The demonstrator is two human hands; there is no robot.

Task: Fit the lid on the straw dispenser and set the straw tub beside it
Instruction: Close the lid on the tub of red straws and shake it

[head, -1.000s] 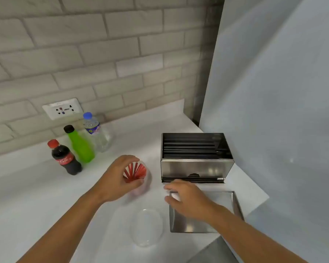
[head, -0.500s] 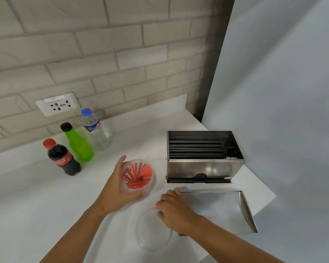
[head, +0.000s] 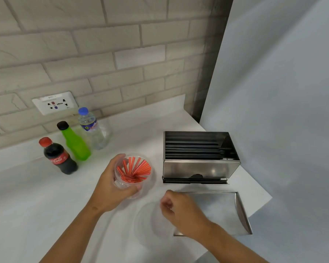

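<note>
Steel straw dispenser (head: 200, 168) sits right of centre on the white bench (head: 27, 205), its top open and its long axis running left-right, black straws lying the same way. Its lid (head: 222, 207) lies flat just below it. The right hand (head: 180, 211), loosely curled and holding nothing, covers the lid's left edge. The left hand (head: 110, 188) wraps the straw tub (head: 134, 172), mouth up, left of the dispenser.
</note>
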